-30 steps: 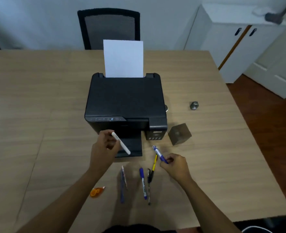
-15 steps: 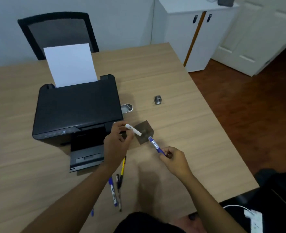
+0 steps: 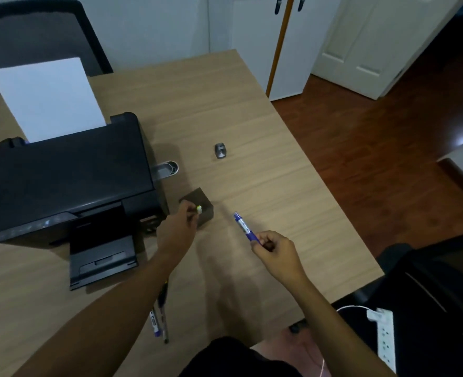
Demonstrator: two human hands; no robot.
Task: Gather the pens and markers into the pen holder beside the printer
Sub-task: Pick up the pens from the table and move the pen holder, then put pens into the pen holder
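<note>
Up close, left hand (image 3: pixel 180 229) over cube-shaped holder (image 3: pixel 201 206), glossy blue pen (image 3: pixel 245 227)

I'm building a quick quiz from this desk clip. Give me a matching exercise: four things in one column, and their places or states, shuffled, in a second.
Things:
1. white marker
2. blue pen
3. sheet of paper
4. pens on the table

Places or states:
A. standing in the printer's rear feed
B. in the right hand's grip, tip pointing away
C. lying near the table edge, beneath the left forearm
D. in the left hand, over the pen holder

Pairs: 1-D, 2-B, 3-A, 4-C
</note>
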